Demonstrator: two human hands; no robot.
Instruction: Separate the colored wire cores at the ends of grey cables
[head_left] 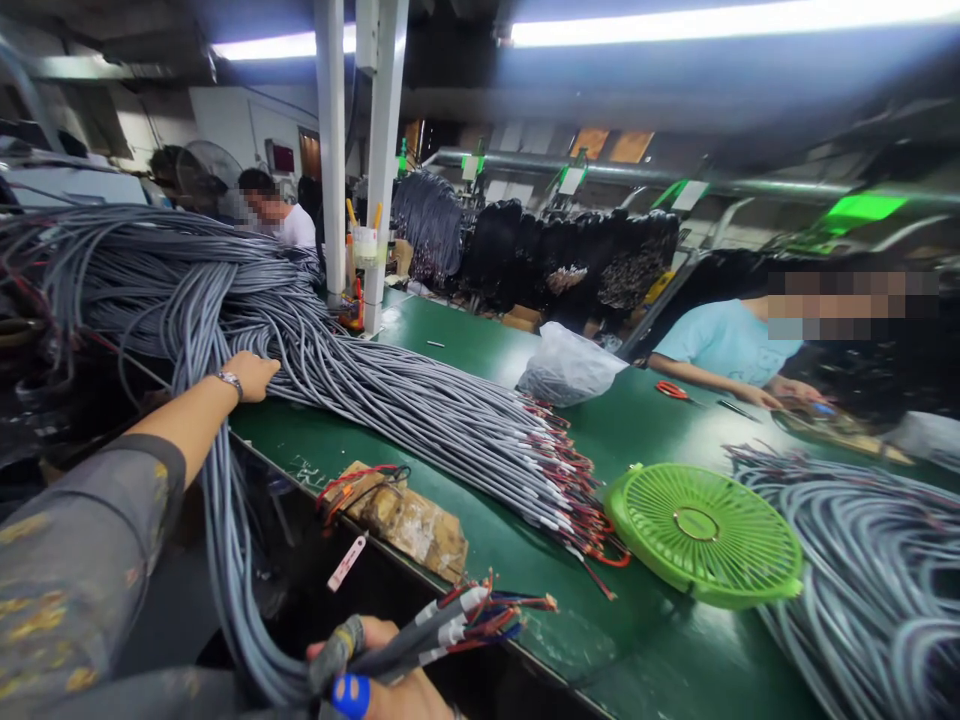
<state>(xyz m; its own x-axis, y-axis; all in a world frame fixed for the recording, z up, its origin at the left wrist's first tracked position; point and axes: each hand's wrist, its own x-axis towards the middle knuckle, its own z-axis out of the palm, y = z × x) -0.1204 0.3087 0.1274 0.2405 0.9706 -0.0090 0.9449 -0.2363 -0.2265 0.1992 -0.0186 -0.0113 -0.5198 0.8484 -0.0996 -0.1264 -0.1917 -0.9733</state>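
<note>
My right hand (405,695), with tape on one finger and a blue wrap on another, is closed around a bundle of grey cables (409,645) at the bottom of the view. White collars and bare red, blue and brown wire ends stick out of this bundle. The rest of it hangs in a loop up to the big cable pile (150,270). My left hand (253,378) is closed against the grey cables at the table's near edge, its fingertips partly hidden. A long row of grey cables (420,410) lies across the green table (465,340), wire ends to the right.
A green fan (701,530) stands beside the wire ends, with coiled cables (862,560) to its right. A taped cardboard piece (412,525) lies at the near edge. Further back are a plastic bag (574,365), red-handled scissors (673,391), white posts (382,180) and two co-workers.
</note>
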